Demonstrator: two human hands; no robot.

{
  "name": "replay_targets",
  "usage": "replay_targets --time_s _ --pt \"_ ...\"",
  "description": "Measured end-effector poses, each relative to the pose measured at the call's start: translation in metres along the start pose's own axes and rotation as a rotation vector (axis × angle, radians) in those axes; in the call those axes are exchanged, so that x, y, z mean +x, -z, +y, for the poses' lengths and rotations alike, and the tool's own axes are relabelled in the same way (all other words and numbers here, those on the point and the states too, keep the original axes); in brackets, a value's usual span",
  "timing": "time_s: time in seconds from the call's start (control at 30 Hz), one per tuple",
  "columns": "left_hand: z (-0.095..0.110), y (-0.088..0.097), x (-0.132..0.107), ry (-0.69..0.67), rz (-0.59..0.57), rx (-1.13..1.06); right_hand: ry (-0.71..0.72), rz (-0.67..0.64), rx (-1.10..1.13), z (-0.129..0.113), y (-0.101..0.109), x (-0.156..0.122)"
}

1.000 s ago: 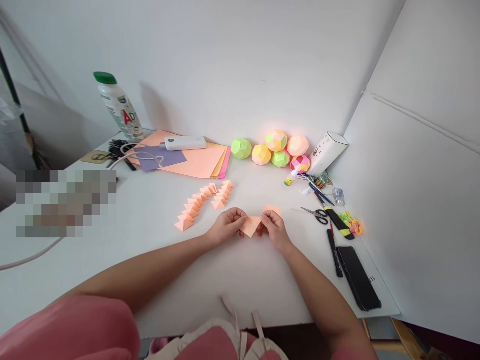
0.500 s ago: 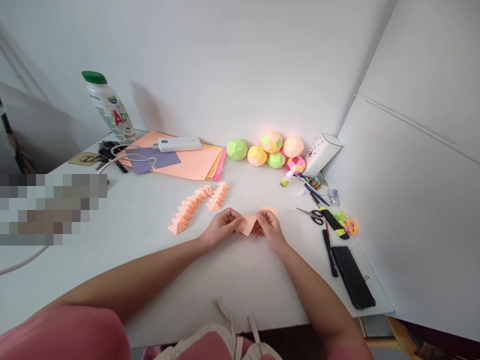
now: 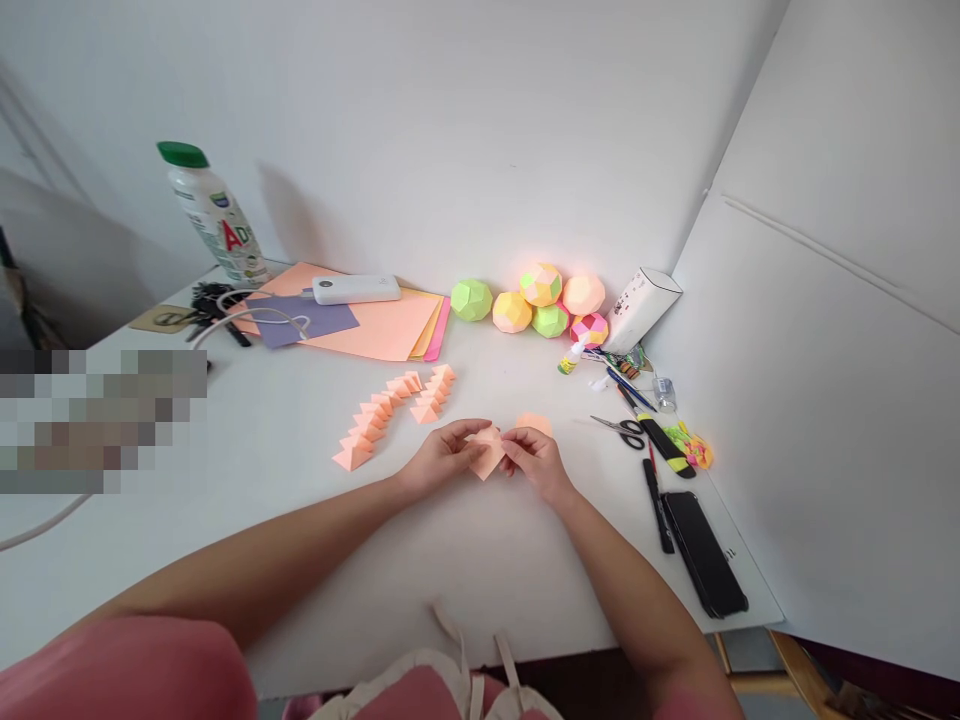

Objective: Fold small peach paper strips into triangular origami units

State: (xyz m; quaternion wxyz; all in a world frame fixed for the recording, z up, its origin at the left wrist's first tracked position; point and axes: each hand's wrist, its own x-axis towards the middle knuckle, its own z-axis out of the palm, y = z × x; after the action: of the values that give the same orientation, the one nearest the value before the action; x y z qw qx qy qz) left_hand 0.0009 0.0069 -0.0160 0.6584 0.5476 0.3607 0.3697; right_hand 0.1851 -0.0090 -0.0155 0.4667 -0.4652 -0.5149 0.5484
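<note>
Between my two hands is a small peach paper piece [image 3: 487,460], partly folded, its point toward me. My left hand [image 3: 444,458] pinches its left side with thumb and fingers. On its right edge, my right hand [image 3: 537,460] grips with thumb and forefinger. Just behind the right hand lies a flat peach paper square [image 3: 534,423]. Left of my hands, folded peach paper units stand in a long overlapping row [image 3: 370,428] and a shorter row [image 3: 433,395].
At the back are faceted paper balls [image 3: 471,300], paper sheets [image 3: 352,335] under a white power bank [image 3: 357,289], and a bottle [image 3: 217,220]. To the right lie scissors [image 3: 626,430], a glue bottle [image 3: 572,357], a cutter [image 3: 667,447], a marker [image 3: 658,508] and a phone [image 3: 705,553].
The right hand has moved slightly left, closer to the left hand. The paper piece between them now looks narrower and more folded, and more of the square behind shows.
</note>
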Motion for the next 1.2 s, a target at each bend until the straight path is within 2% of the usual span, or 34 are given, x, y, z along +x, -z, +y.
replay_targets --time_s 0.13,0.3,0.5,0.63,0.83,1.2 --pt "0.0025 -0.0003 -0.0015 0.036 -0.045 0.012 0.03 0.008 -0.021 0.0017 -0.0004 -0.0003" --pt "-0.0017 0.0001 0.0011 -0.021 -0.069 -0.027 0.067 -0.032 0.005 0.0002 -0.0021 -0.0021" --pt "-0.0056 0.0008 0.0025 -0.045 -0.149 -0.126 0.035 -0.063 0.018 0.0006 -0.0007 -0.0025" --pt "-0.0032 0.0011 0.0015 -0.033 -0.13 -0.075 0.019 -0.067 -0.013 -0.0003 0.0001 -0.0018" --pt "0.0024 -0.0019 -0.0004 -0.059 -0.215 -0.154 0.085 -0.089 -0.016 -0.0024 -0.0016 -0.0024" --pt "0.0035 -0.0032 -0.0019 -0.03 -0.164 -0.185 0.132 -0.111 -0.065 -0.0012 -0.0031 -0.0041"
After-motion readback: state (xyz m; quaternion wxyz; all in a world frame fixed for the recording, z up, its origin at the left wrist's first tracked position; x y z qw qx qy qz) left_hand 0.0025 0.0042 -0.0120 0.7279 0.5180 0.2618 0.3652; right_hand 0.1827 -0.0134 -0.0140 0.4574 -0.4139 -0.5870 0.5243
